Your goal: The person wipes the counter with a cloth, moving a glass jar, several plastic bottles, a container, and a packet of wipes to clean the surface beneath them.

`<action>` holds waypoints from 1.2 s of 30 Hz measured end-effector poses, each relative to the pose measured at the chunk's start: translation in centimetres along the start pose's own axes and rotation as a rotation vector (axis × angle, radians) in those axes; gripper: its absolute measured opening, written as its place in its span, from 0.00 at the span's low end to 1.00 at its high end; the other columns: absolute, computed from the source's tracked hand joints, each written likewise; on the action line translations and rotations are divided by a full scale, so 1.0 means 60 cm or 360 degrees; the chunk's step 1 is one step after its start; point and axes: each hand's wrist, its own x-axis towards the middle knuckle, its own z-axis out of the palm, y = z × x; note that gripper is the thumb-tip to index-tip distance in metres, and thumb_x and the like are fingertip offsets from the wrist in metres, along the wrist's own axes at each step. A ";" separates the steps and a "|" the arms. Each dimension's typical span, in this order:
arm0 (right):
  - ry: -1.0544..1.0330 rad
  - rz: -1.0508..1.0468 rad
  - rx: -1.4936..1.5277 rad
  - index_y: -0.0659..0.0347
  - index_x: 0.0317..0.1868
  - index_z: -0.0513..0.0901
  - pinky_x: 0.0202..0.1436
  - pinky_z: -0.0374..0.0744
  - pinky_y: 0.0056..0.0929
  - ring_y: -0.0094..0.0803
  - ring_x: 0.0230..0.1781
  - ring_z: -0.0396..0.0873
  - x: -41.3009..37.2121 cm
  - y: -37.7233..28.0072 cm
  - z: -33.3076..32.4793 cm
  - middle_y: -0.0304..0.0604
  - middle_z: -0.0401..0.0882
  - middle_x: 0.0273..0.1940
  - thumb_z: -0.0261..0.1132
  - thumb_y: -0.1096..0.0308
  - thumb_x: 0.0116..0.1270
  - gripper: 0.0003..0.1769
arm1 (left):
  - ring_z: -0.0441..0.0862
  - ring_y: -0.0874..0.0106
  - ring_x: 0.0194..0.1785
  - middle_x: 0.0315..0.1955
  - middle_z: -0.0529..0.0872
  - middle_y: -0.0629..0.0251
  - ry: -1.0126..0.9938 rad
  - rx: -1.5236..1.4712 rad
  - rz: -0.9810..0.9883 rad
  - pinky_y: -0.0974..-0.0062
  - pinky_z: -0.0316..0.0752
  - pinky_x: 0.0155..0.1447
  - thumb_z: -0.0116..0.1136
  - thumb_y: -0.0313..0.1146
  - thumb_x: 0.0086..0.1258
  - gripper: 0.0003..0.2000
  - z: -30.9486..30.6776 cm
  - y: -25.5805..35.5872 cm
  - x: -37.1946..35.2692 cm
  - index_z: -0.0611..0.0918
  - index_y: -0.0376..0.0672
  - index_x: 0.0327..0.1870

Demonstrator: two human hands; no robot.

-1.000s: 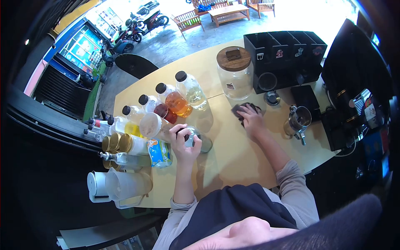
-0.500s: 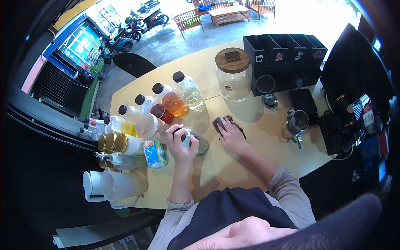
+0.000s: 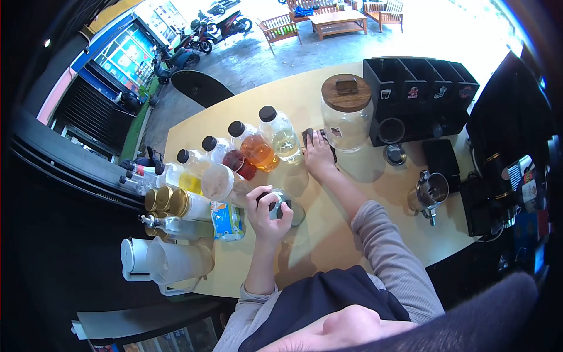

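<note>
My left hand [image 3: 268, 218] is curled around the dark-capped top of a clear bottle [image 3: 296, 215], which stands on the table in front of me. My right hand [image 3: 318, 157] presses a dark cloth [image 3: 307, 134] flat against the tabletop, fingers stretched over it. That cloth lies between the bottle of pale yellow liquid [image 3: 286, 144] and a big glass jar with a wooden lid [image 3: 347, 126]. Beside my left hand is a tub with a whitish lid [image 3: 217, 182].
Bottles of orange [image 3: 259, 154], dark red [image 3: 239, 164] and yellow liquid [image 3: 190, 182] line the left. Nearer are a wipes pack [image 3: 227, 221] and a plastic pitcher [image 3: 176, 261]. A black organizer [image 3: 419, 102] and a metal-rimmed glass vessel [image 3: 431, 190] stand right.
My right hand has slid the cloth forward across the table, up toward the pale bottle and the jar. My left hand stays on the bottle. The whole view has shifted slightly.
</note>
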 end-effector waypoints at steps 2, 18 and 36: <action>0.0034 0.0003 -0.0052 0.69 0.77 0.62 0.83 0.53 0.44 0.49 0.82 0.51 0.004 0.000 0.005 0.60 0.55 0.79 0.45 0.56 0.78 0.34 | 0.78 0.59 0.49 0.47 0.78 0.54 0.0004 -0.0011 -0.0003 0.63 0.76 0.53 0.63 0.24 0.54 0.13 -0.001 0.003 -0.002 0.75 0.41 0.39; 0.0019 -0.0538 0.0274 0.58 0.71 0.74 0.80 0.61 0.46 0.46 0.78 0.62 -0.323 0.085 -0.126 0.52 0.68 0.73 0.56 0.61 0.75 0.26 | 0.80 0.57 0.48 0.45 0.79 0.56 0.0174 0.0085 0.0103 0.60 0.78 0.49 0.63 0.27 0.54 0.11 0.065 0.007 0.027 0.78 0.41 0.39; 0.0141 -0.0525 0.0390 0.54 0.66 0.80 0.78 0.64 0.45 0.43 0.76 0.66 -0.352 0.107 -0.132 0.45 0.72 0.71 0.64 0.61 0.69 0.25 | 0.76 0.54 0.55 0.51 0.78 0.54 0.0197 0.0190 0.0318 0.57 0.75 0.58 0.63 0.28 0.56 0.15 0.229 -0.033 0.141 0.77 0.40 0.45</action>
